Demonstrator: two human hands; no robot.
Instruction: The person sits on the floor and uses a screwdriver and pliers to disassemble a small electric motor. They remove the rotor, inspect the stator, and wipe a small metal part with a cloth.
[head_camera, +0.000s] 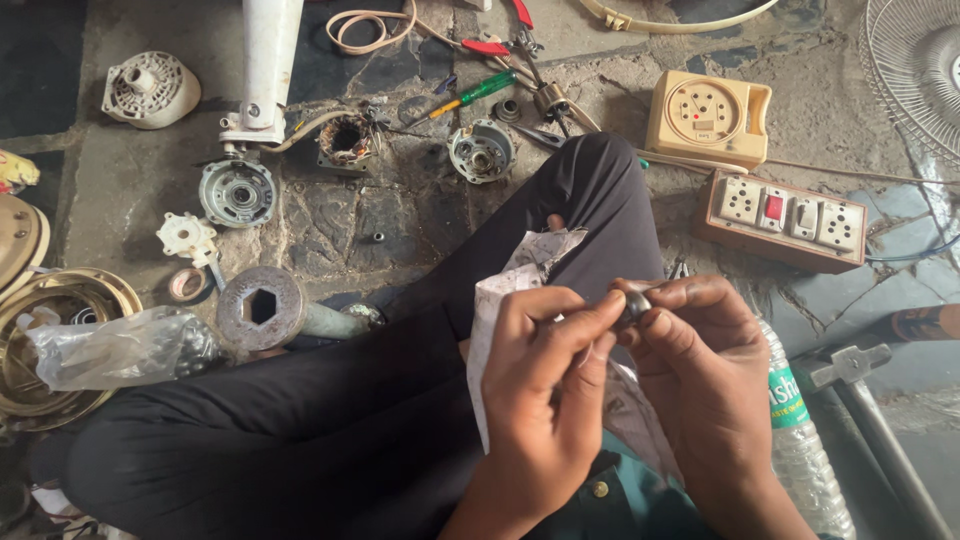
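Observation:
My left hand (545, 375) and my right hand (695, 350) meet over my lap, above my black trouser leg (330, 400). Between the fingertips of both hands sits a small round metal part (634, 306), most of it hidden by fingers. A crumpled white paper wrapper (520, 275) hangs from my left hand and lies against my knee.
On the stone floor ahead lie a motor winding (346, 140), round metal housings (237, 192) (481, 151), a green-handled screwdriver (478, 92), red pliers (490, 45), a heavy socket tool (265, 308), a switchboard (782, 216), a beige timer box (708, 118), a plastic bottle (800, 440) and a hammer (860, 385).

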